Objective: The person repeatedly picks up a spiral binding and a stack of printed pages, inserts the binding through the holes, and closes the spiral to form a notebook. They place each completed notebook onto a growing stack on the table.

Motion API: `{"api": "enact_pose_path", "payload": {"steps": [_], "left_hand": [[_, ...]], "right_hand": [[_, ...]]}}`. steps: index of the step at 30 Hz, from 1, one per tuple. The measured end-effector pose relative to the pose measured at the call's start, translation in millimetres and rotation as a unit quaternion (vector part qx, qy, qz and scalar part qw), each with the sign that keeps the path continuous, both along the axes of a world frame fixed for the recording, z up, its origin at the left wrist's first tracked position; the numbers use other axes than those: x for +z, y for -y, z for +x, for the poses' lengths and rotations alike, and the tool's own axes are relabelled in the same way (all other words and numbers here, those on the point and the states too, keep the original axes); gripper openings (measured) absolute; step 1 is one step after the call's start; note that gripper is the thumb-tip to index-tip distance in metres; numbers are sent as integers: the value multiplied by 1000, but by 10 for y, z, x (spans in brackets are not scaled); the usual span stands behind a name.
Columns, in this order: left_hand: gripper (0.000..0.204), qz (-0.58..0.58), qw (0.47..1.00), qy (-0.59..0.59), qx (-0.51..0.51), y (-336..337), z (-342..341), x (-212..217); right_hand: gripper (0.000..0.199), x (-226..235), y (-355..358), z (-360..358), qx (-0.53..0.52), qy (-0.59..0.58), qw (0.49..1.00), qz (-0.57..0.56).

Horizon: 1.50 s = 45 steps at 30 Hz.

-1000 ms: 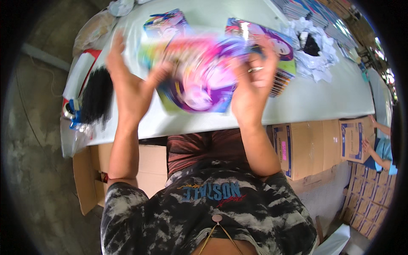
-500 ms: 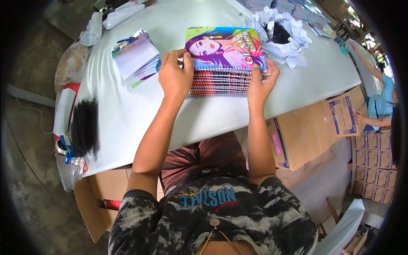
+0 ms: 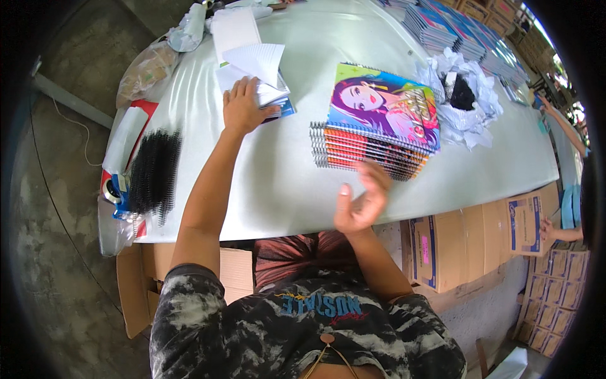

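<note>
My left hand is on a stack of white-paged, unbound notebook pages, fingers over the top and thumb at the near edge. Some sheets are fanned and raised above the fingers. My right hand, blurred by motion, hovers over the table's near edge; its thumb and half-curled fingers are apart, with nothing visible between them. Just beyond it stands a stack of spiral notebooks, the top cover showing a colourful cartoon figure with purple hair. Neither hand touches this stack.
Black binding coils lie on the left of the white table, beside a tape dispenser. Crumpled white wrapping holds more black coils at right. Notebook piles stand behind; cardboard boxes sit below. Another person's hand is at far right.
Both hands have left the spiral notebook stack. My left hand has moved to the unbound pages, which are now fanned; my right hand has drawn back toward me. The view has shifted.
</note>
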State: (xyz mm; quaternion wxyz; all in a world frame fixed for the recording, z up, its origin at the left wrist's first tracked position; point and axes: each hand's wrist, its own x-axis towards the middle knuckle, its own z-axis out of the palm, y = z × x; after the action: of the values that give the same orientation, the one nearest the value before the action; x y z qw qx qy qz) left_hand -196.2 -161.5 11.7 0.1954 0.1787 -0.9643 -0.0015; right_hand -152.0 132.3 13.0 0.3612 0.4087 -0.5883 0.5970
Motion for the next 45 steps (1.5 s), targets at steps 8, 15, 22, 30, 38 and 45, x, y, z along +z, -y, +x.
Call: {"api": "enact_pose_path", "payload": {"steps": [8,15,22,30,38,45], "left_hand": [[71,15,999,-34,3,35,-53,-91],[70,147,972,-153,-104,82,175,74],[31,147,849,-498,-94,351,279,627],[37,132,972,-69,-181,987,-1583,819],[77,79,962,252,-68,1272,-3418,-87],[116,50,965,246,76,584,-3563,-563]], "right_hand": [[80,247,1909,-782,-60,318,943,74],[64,-349,2125,-1141,-25,155,955,252],[52,-392,2081,-918,-73,85,957,269],[46,-497,2198,-960,-118,94,950,272],[45,-527,2245,-955,-105,148,951,251],[45,-493,2232,-969,-103,205,942,244]]}}
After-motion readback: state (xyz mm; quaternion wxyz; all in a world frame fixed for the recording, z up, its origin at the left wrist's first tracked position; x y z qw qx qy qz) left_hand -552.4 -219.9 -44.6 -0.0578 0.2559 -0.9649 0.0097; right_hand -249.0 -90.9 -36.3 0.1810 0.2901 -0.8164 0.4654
